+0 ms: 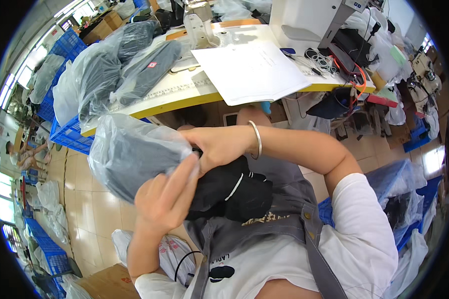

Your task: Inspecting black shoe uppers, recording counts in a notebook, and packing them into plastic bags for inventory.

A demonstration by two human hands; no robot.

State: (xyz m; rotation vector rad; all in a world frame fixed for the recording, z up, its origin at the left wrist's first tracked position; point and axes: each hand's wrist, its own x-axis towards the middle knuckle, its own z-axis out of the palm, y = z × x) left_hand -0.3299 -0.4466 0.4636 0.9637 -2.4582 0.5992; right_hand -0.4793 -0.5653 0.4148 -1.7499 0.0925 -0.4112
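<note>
A clear plastic bag (134,154) with dark fabric inside bulges out to the left of my lap. My left hand (167,199), slightly smeared, pinches the bag near its mouth from the near side. Close against it, my right hand (222,144), with a bangle on its wrist, is closed at the same end of the bag from the far side; its fingertips are partly hidden. Black cloth (234,194) with white stripes lies on my lap over a grey apron (279,204), just below my right hand.
Ahead stands a white table with a yellow edge (184,102), bearing a sheet of paper (252,70), a sewing machine (199,25) and cables (322,62). Filled plastic bags (97,74) and blue crates (70,134) are at left. A cardboard box (107,284) sits at lower left.
</note>
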